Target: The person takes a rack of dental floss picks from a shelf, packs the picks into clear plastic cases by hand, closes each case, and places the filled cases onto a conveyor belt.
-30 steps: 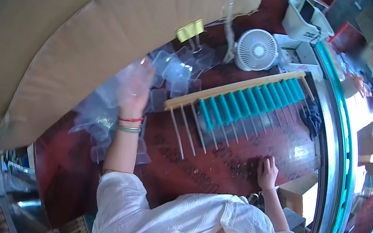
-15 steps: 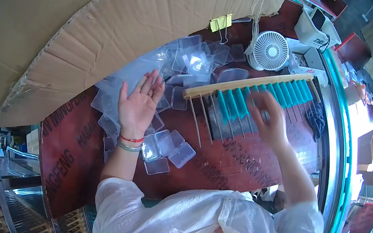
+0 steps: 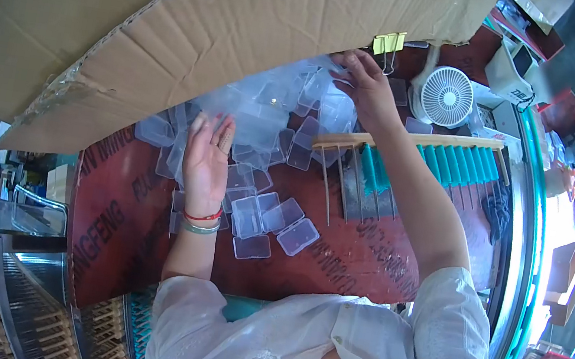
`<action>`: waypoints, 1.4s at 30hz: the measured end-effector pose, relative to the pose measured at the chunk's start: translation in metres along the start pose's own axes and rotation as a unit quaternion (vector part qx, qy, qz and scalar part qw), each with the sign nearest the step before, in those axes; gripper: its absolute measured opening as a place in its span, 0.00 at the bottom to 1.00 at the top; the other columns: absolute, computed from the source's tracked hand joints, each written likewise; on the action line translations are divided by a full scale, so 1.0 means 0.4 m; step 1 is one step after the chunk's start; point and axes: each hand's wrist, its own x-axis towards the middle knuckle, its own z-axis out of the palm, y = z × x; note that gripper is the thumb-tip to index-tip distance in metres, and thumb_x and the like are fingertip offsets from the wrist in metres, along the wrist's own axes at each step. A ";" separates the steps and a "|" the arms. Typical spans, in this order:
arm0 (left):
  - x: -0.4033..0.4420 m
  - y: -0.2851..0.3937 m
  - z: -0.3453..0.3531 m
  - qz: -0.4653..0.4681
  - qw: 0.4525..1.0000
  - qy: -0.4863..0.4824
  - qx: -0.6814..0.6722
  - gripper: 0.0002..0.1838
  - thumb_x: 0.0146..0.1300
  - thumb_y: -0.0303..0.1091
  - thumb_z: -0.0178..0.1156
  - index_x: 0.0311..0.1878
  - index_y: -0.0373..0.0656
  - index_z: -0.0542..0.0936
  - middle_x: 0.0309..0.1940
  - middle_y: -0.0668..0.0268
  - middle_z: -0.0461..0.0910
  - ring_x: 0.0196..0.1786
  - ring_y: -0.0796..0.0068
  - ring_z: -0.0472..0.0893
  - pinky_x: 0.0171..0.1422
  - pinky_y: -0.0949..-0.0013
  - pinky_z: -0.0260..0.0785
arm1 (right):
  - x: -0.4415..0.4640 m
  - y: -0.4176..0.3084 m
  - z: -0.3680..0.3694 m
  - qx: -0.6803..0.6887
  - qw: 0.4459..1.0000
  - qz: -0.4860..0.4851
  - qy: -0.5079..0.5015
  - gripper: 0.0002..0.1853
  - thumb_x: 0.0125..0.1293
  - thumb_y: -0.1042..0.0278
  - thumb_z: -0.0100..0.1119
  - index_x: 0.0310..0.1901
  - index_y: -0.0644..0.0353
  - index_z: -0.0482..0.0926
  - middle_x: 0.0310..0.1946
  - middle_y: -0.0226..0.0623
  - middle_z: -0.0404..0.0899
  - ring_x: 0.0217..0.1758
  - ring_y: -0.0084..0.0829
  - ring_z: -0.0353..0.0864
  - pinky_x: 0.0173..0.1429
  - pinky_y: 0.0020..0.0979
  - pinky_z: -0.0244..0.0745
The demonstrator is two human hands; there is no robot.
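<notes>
Left hand (image 3: 206,168) palm-up, right hand (image 3: 367,87) outstretched

"The small trays (image 3: 297,237)?"
"Clear plastic, smooth and glossy."
"And the counter (image 3: 144,232)?"
"Smooth, with a soft sheen. The cardboard (image 3: 251,31) is matt and creased, the rack bar (image 3: 451,142) bare wood."

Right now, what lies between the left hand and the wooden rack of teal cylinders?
Clear rectangular plastic pieces lie between left hand and wooden rack, in the head view.
</notes>
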 end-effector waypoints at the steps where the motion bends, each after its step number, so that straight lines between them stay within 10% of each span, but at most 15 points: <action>1: -0.005 0.001 0.000 0.002 1.000 0.002 0.000 0.20 0.66 0.38 0.53 0.58 0.38 0.67 0.55 0.55 0.68 0.58 0.59 0.70 0.66 0.60 0.63 | 0.003 0.001 0.011 0.002 1.000 0.006 -0.010 0.13 0.67 0.66 0.55 0.52 0.56 0.73 0.48 0.32 0.77 0.43 0.22 0.77 0.49 0.28 0.73; 9: -0.043 -0.016 0.036 0.281 0.851 -0.005 0.443 0.23 0.67 0.40 0.52 0.62 0.41 0.67 0.59 0.57 0.66 0.63 0.58 0.66 0.68 0.55 0.57 | -0.085 0.049 0.144 -0.260 0.963 -0.024 -0.062 0.10 0.61 0.72 0.59 0.44 0.59 0.76 0.42 0.32 0.76 0.39 0.25 0.78 0.41 0.29 0.73; 12: -0.046 -0.009 0.051 0.452 0.459 -0.120 0.755 0.25 0.64 0.46 0.54 0.63 0.49 0.68 0.65 0.60 0.61 0.68 0.54 0.59 0.70 0.42 0.47 | -0.115 0.041 0.151 -0.365 0.916 -0.145 -0.077 0.11 0.59 0.76 0.58 0.44 0.61 0.76 0.41 0.35 0.75 0.37 0.28 0.78 0.40 0.30 0.73; 17: -0.021 -0.010 0.080 0.358 0.417 -0.103 0.829 0.26 0.62 0.49 0.55 0.63 0.56 0.70 0.66 0.63 0.61 0.72 0.53 0.52 0.71 0.38 0.38 | -0.178 -0.029 0.109 -0.558 0.773 -0.300 -0.005 0.14 0.54 0.82 0.57 0.45 0.63 0.76 0.40 0.39 0.73 0.36 0.32 0.78 0.40 0.32 0.73; 22: 0.042 0.012 0.092 0.340 0.381 -0.013 0.860 0.24 0.62 0.46 0.54 0.61 0.55 0.71 0.64 0.62 0.64 0.67 0.51 0.59 0.69 0.37 0.42 | -0.330 -0.156 0.081 -0.549 0.770 -0.325 -0.011 0.17 0.53 0.84 0.55 0.45 0.60 0.76 0.40 0.36 0.73 0.36 0.32 0.78 0.40 0.33 0.72; 28: 0.039 -0.006 0.103 0.361 0.326 0.006 0.874 0.22 0.63 0.43 0.53 0.60 0.52 0.71 0.56 0.59 0.71 0.59 0.53 0.67 0.67 0.46 0.51 | -0.629 -0.190 -0.099 -0.427 0.874 0.040 -0.229 0.14 0.57 0.77 0.57 0.47 0.62 0.76 0.37 0.41 0.79 0.41 0.32 0.80 0.45 0.31 0.72; 32: -0.238 -0.136 0.143 0.328 0.581 -0.150 0.730 0.13 0.59 0.32 0.59 0.47 0.44 0.74 0.46 0.59 0.75 0.44 0.63 0.77 0.48 0.62 0.69 | -0.694 0.053 -0.395 -0.445 0.873 0.080 -0.181 0.14 0.58 0.73 0.57 0.48 0.62 0.77 0.41 0.43 0.79 0.44 0.36 0.79 0.48 0.34 0.72; 34: -0.326 -0.254 0.157 0.040 0.774 -0.120 0.620 0.15 0.56 0.27 0.63 0.46 0.43 0.72 0.43 0.61 0.76 0.38 0.69 0.78 0.45 0.68 0.71 | -0.710 0.078 -0.426 -0.446 0.871 0.147 -0.142 0.16 0.58 0.71 0.58 0.49 0.59 0.77 0.45 0.43 0.78 0.49 0.38 0.77 0.52 0.36 0.71; 36: -0.312 -0.384 0.085 0.015 0.875 -0.162 0.456 0.23 0.54 0.27 0.66 0.51 0.42 0.68 0.43 0.63 0.74 0.42 0.74 0.77 0.47 0.71 0.72 | -0.731 0.094 -0.377 -0.621 0.779 0.076 0.040 0.19 0.57 0.66 0.60 0.51 0.55 0.76 0.52 0.41 0.74 0.57 0.40 0.70 0.58 0.42 0.65; 42: -0.275 -0.463 0.148 -0.051 0.935 -0.153 0.316 0.32 0.50 0.26 0.69 0.57 0.40 0.63 0.47 0.65 0.70 0.49 0.74 0.73 0.52 0.69 0.71 | -0.773 0.239 -0.353 -0.705 0.690 -0.142 0.080 0.26 0.54 0.54 0.64 0.55 0.49 0.73 0.59 0.37 0.66 0.65 0.42 0.59 0.64 0.50 0.55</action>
